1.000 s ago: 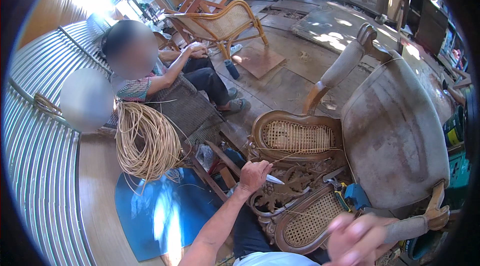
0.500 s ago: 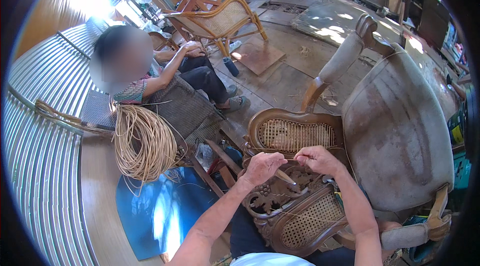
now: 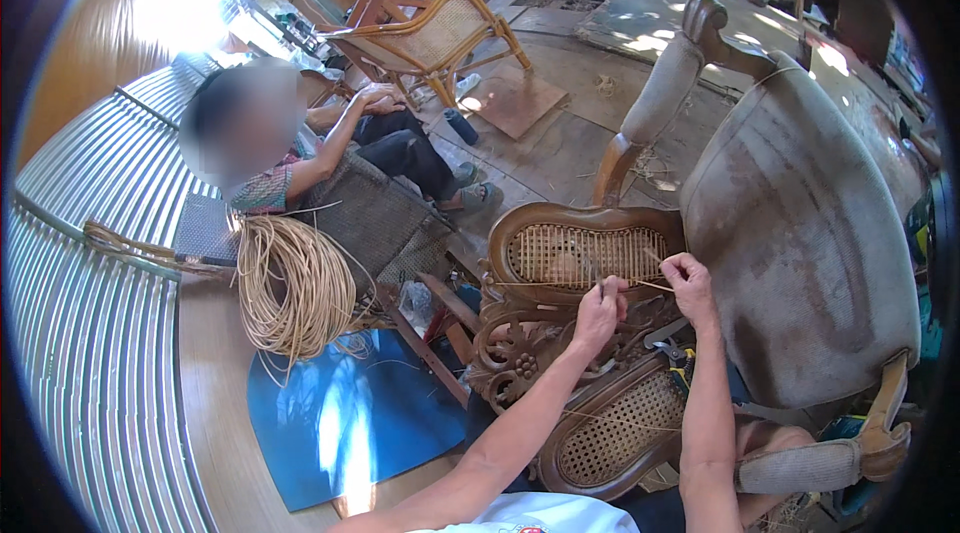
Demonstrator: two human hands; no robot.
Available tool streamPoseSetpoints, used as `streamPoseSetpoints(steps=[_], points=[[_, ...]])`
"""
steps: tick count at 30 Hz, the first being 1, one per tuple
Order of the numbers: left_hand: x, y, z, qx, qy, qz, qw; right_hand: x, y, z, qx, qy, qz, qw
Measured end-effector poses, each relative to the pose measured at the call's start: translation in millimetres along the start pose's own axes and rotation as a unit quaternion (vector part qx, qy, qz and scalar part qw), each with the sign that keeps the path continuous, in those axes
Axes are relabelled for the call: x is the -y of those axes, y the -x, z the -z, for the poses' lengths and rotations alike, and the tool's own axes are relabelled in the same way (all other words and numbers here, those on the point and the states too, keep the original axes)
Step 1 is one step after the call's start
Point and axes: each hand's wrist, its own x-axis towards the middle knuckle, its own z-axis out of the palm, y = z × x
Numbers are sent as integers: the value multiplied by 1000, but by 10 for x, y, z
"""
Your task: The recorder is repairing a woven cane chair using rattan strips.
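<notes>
Across my lap lies a carved brown wooden chair frame point(image 3: 520, 333) with two woven cane panels. The upper cane panel point(image 3: 560, 258) has open rows, and the lower cane panel point(image 3: 610, 443) shows a finished-looking mesh. A thin cane strand point(image 3: 652, 284) runs along the lower edge of the upper panel. My right hand point(image 3: 690, 288) pinches it near the panel's right end. Fingers closed, my left hand point(image 3: 600, 315) is on the strand just left of that. A slim dark piece sticks up between its fingers; its kind is unclear.
Yellow-and-black handled pliers point(image 3: 682, 363) rest by my right forearm. A worn grey upholstered armchair point(image 3: 790, 243) stands close on the right. A cane coil point(image 3: 295, 283) hangs at left above a blue board point(image 3: 340, 413). Beyond it a person point(image 3: 330, 153) sits; a rattan chair point(image 3: 440, 43) stands behind.
Both hands have moved right and up to the edge of the upper panel. The pale pointed stick under my left hand no longer shows there, and the pliers have come into clearer view.
</notes>
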Motion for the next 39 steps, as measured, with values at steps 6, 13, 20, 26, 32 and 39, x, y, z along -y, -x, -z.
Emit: streamPoseSetpoints(steps=[6,13,20,26,32,39], points=[[-41,-269,-266,2,-206,-209,956,-70,108,-2,61,-40,0,997],[-252,-394,-112,5,-100,-102,990,-169,-58,-120,92,-35,8,995],[-313,-432,-99,40,-213,-57,975,-292,14,-118,104,-87,-87,987],[-425,-790,38,-79,-416,-240,874,-357,-110,-176,100,-78,-83,988],[-437,-902,75,-88,-409,-141,897,-846,-151,73,-4,36,-140,990],[-58,-1008,-156,4,-347,-31,937,-969,-126,135,-70,69,-193,976]])
